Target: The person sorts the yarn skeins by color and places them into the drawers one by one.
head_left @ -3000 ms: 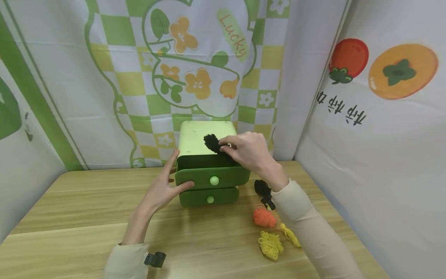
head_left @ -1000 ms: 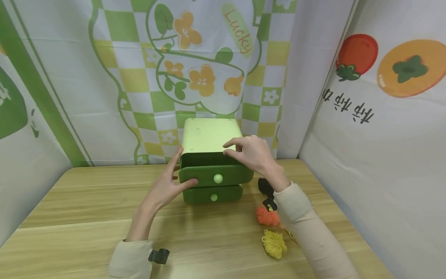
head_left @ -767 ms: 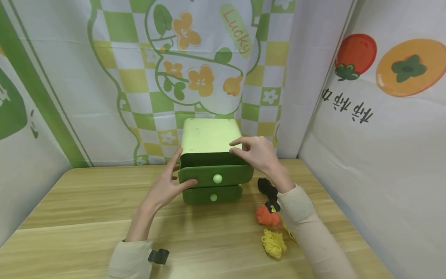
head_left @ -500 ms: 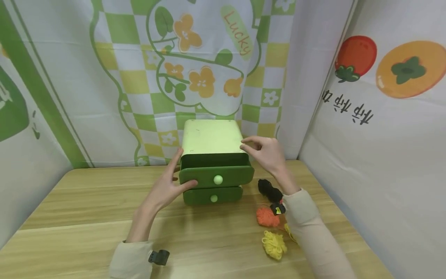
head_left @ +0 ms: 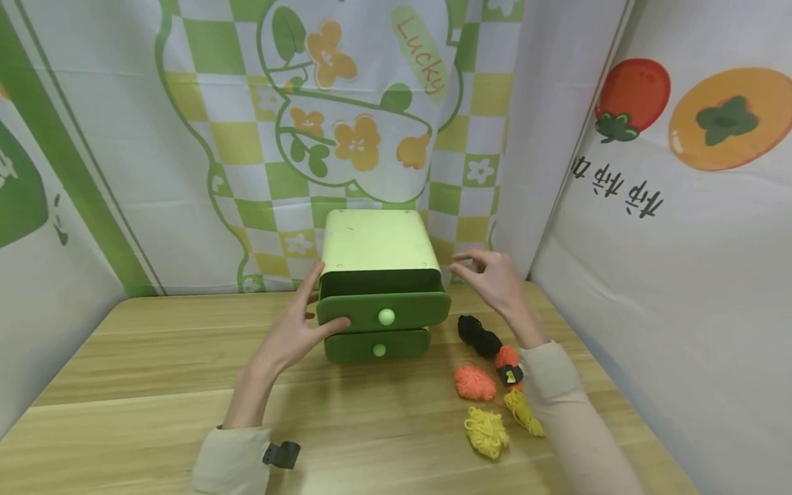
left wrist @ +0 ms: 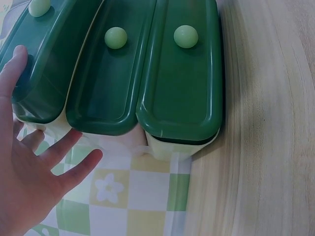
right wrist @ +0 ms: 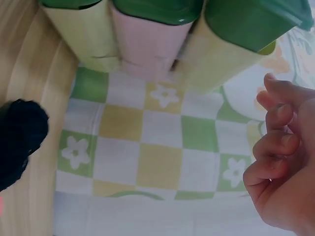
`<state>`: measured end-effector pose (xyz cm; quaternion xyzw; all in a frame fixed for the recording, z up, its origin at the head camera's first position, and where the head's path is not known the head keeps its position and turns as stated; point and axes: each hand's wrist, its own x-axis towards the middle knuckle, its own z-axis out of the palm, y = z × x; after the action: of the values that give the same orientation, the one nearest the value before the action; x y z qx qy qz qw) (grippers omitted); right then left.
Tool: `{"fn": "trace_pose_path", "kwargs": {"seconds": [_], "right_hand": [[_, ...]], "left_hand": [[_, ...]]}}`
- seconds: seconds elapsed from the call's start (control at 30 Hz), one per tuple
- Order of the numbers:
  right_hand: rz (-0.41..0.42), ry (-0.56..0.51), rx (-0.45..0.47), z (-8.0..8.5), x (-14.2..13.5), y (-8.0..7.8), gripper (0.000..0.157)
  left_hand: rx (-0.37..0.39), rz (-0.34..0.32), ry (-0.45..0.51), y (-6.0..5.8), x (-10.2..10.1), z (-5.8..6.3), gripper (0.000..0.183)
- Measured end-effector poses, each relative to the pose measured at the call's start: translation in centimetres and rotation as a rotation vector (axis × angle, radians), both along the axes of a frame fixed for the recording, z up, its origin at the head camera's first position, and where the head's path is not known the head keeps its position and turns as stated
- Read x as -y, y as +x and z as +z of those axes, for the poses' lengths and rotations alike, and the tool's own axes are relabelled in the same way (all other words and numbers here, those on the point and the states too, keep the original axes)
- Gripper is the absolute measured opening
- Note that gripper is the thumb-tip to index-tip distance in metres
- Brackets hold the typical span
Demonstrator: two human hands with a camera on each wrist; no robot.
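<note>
A small drawer cabinet [head_left: 380, 237] with a pale green top stands at the back of the table. Its dark green top drawer [head_left: 353, 315] is pulled out, and the interior looks dark. My left hand [head_left: 287, 337] rests at the cabinet's left, thumb on that drawer's front and fingers spread straight along the side. Right of the cabinet hovers my right hand [head_left: 495, 282], fingers loosely bent with nothing in them. In the right wrist view the right hand [right wrist: 285, 157] is apart from the cabinet. Nearest below it lies a bundle of black yarn [head_left: 479, 337].
On the table's right side lie orange yarn [head_left: 475, 383], a second orange bundle [head_left: 507, 356] partly behind the black wrist strap, a looped yellow yarn bundle [head_left: 487, 432] and a longer yellow skein [head_left: 524, 412]. A checked curtain [head_left: 247, 179] hangs behind the cabinet.
Three seconds ago my right hand held a black yarn bundle over the top drawer. That bundle is out of sight now, and the hand has moved right, away from the cabinet. The left hand stays put.
</note>
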<state>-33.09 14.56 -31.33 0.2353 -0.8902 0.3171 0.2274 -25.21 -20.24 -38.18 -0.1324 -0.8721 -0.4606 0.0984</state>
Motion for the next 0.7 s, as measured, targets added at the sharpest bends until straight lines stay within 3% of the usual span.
{"fn": "trace_pose_path", "kwargs": {"seconds": [0.47,0.7], "right_hand": [[-0.085,0.128,0.161,-3.0,-2.5,-1.0,0.033],[-0.115,0.272,0.256,-4.5,-3.7,-1.6,0.04]], "left_hand": [[-0.009,-0.002,-0.002,-0.1,0.1,0.0,0.104],[-0.011,0.005,-0.016,0.0,0.1,-0.1,0.103]]}}
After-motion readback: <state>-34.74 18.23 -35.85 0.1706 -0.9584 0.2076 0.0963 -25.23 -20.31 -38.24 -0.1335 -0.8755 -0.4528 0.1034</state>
